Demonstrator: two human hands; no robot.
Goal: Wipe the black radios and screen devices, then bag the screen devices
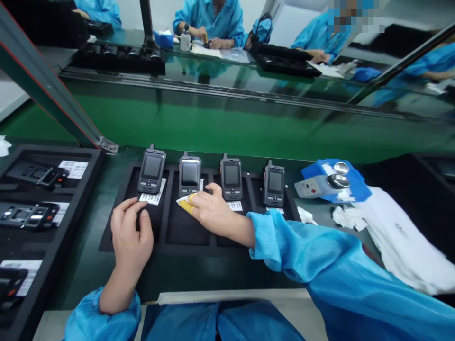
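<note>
My right hand (213, 211), yellow coverings on its fingertips, pinches a small white wipe (182, 199) at the lower end of the second handheld radio (190, 173). Whether the wipe presses on the radio I cannot tell. Loosely bent and apart, the fingers of my left hand (131, 232) hold nothing, just below the leftmost handheld radio (151, 168). Two more handheld radios stand to the right, one in the middle (231, 175) and one at the end (274, 183). All lean at the back of a black foam tray (163, 232), with printed labels by them.
At left lies another black tray (88, 189) holding dark devices and labels. A blue box (360, 189), a clear bottle (313, 187), crumpled tissue (350, 218) and white cloth (401, 237) sit at right. Beyond the green partition (213, 118), several people in blue work at another bench.
</note>
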